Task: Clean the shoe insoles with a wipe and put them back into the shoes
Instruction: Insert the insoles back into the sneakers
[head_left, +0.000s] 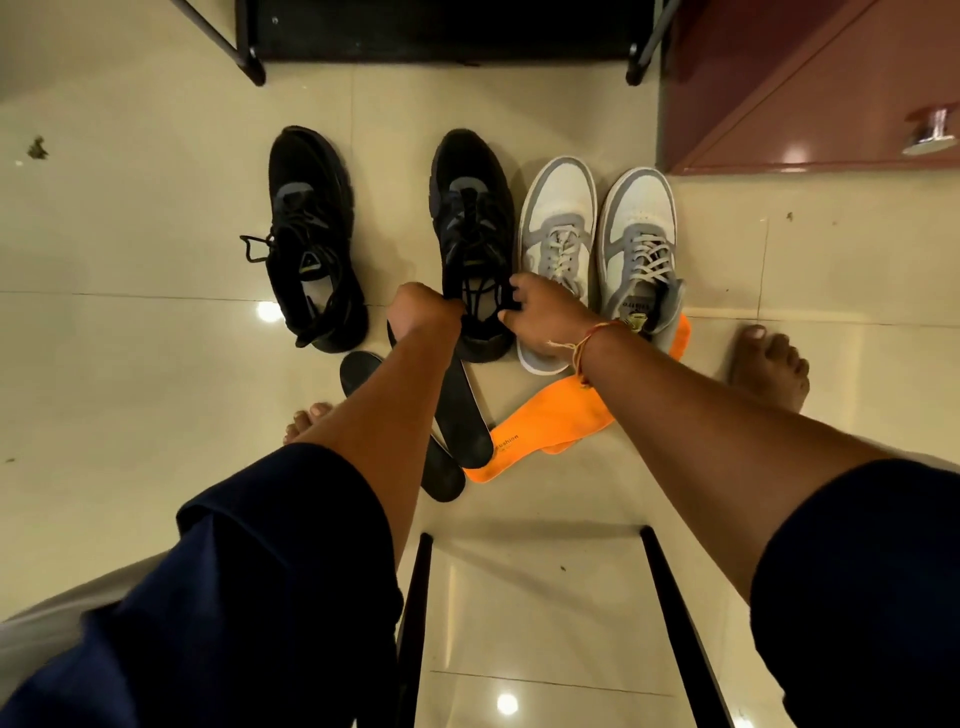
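The black shoe (470, 208) I am working on stands on the tiled floor (130, 312), toe pointing away from me, its mouth held between my hands. My left hand (423, 306) is curled tight around the left edge of its opening, and my right hand (540, 312) pinches the right edge, fingers bent down onto the collar by the laces. Just behind this shoe's heel, towards me, lie the two black insoles (462, 421), overlapping and partly under my left forearm. One orange insole (550, 415) lies touching them on the right. A second orange insole (680, 332) shows further right of the shoe, behind the heels of the grey-and-white sneakers (558, 223), which stand side by side just to the right of the black shoe. The other black shoe (311, 234) stands apart on its left, laces loose. A thread bracelet (587, 343) circles my right wrist. My bare left foot (306, 421) sits near the insoles, my bare right foot (769, 358) well to the right. Beyond the shoe's toe is a black frame (249, 57), and to the far right a maroon cabinet (805, 78) with a metal knob (930, 132).
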